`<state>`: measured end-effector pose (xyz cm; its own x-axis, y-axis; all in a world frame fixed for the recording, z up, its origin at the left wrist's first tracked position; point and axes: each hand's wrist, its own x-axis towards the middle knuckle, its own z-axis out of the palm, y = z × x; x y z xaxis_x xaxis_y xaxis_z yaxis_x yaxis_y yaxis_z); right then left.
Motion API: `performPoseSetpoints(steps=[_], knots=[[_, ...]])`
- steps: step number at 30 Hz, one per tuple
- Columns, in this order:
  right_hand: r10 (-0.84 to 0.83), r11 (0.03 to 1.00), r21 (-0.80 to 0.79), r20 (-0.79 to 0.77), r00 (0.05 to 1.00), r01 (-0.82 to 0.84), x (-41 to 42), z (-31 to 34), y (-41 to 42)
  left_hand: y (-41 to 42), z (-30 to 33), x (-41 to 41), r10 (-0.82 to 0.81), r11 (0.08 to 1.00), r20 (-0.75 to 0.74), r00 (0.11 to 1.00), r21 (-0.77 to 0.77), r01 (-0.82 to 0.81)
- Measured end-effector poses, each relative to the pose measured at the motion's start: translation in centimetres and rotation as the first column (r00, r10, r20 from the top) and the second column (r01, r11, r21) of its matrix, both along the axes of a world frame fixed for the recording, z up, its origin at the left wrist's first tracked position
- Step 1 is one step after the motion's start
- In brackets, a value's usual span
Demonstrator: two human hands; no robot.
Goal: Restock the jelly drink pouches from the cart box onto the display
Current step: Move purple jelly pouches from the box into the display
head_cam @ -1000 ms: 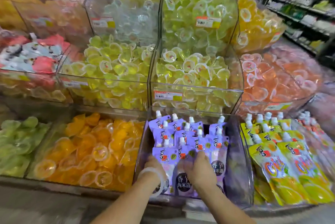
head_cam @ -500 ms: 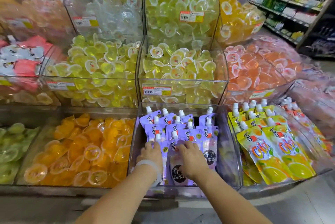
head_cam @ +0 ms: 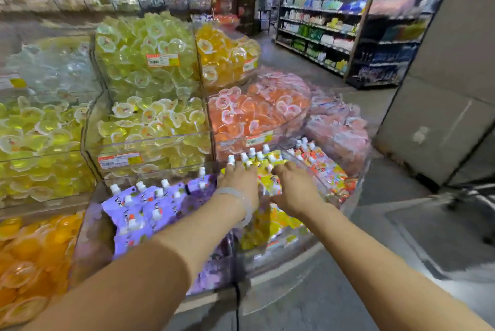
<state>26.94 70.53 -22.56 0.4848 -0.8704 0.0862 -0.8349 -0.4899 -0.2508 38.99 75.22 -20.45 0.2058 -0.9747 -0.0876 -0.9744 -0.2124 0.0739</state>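
Reaching forward over the display, both arms stretch to the clear bin of yellow jelly drink pouches [head_cam: 270, 183]. At far left sit clear bins of jelly cups: orange cups [head_cam: 32, 255] at the bottom, yellow-green cups [head_cam: 40, 137] above them, and two more stacked bins of pale green cups [head_cam: 150, 121], each with an orange-and-yellow price tag [head_cam: 119, 160] whose print is too blurred to read. Next comes the bin of purple jelly drink pouches [head_cam: 150, 204] with white screw caps; about eight caps can be counted, and the pouch lettering is not legible. The left hand [head_cam: 238, 180], with a pale bangle [head_cam: 235, 196] at the wrist, lies palm down on the yellow pouches, fingers spread and fairly straight among the caps, gripping nothing that can be seen. Roughly seven white caps stand just beyond its fingertips. The right hand [head_cam: 292, 186] rests just beside it on the same pouches, its fingers bent downward; whether they pinch a pouch cannot be told. Farther right is a bin of orange-red jelly drink pouches [head_cam: 326, 170], and behind it orange jelly cups [head_cam: 254, 113]. A store shelf [head_cam: 321, 33] stands across the aisle.
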Motion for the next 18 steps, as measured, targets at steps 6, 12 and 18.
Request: performPoseSetpoints(steps=[6, 12, 18], knots=[[-0.318, 0.945, 0.043, -0.114, 0.941, 0.324, -16.9, -0.7, -0.1, -4.1, -1.5, -16.0, -0.290, 0.957, 0.037, 0.956, 0.013, 0.290], [-0.586, 0.772, 0.145, -0.215, 0.782, 0.619, -32.5, -1.8, 1.2, -6.8, -3.2, -29.7, -0.494, 0.868, 0.058, 0.868, 0.092, 0.488], [-0.724, 0.601, 0.220, -0.258, 0.640, 0.769, -42.8, -3.9, 0.3, -10.8, -4.8, -40.2, -0.624, 0.770, 0.018, 0.781, 0.184, 0.611]])
